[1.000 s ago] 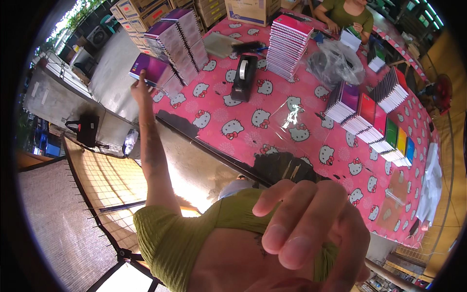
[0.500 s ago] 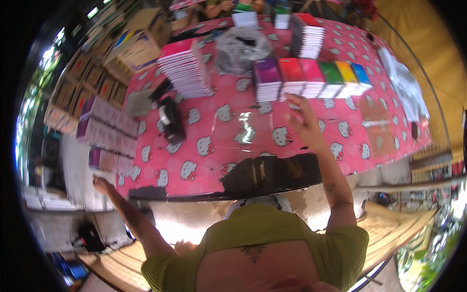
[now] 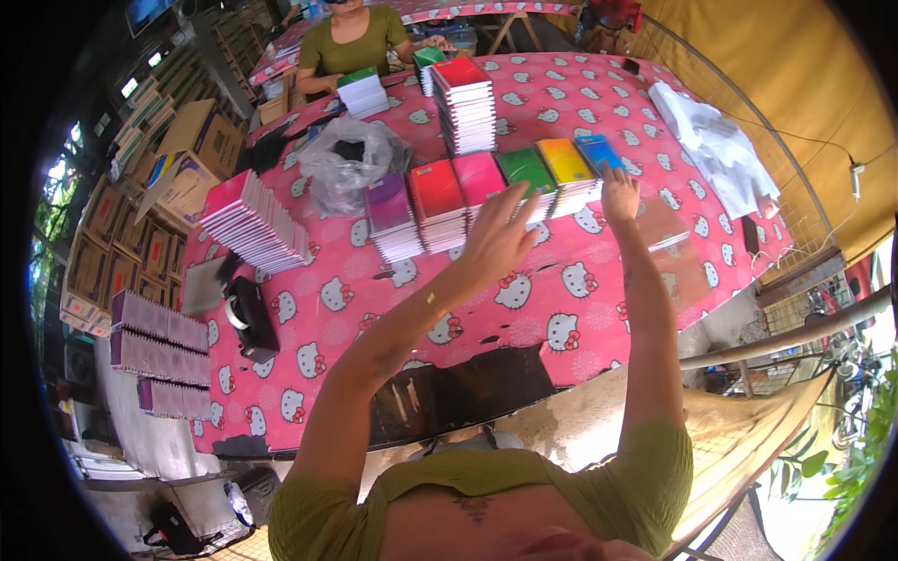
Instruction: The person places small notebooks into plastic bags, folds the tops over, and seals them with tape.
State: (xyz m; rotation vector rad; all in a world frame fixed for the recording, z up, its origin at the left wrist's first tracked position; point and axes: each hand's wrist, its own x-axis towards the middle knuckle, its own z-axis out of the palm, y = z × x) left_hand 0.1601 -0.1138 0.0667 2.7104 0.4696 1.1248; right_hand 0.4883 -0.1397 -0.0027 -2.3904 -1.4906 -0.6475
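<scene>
Black patch (image 3: pixel 463 397) is showing at the near edge of the pink cat-print tabletop (image 3: pixel 543 309); black tape dispenser (image 3: pixel 257 318) is sitting left, away from both hands. Left hand (image 3: pixel 496 238) is opening wide, nothing visible in it, blocking lower fronts of the pink-covered notebook stack (image 3: pixel 479 185) and green-covered notebook stack (image 3: pixel 528 178). Right hand (image 3: pixel 619 194) is reaching the front of the blue-covered notebook stack (image 3: pixel 597 154), fingers narrowed; can't tell if gripping. Crumpled clear plastic bag (image 3: pixel 335 182) is lying just behind the row's left end; tall red-topped notebook stack (image 3: pixel 465 107) is standing directly behind the middle. Count: row is holding six stacks, one per colour; two green-topped stacks (image 3: pixel 363 93) are standing near one co-worker (image 3: pixel 348 42).
</scene>
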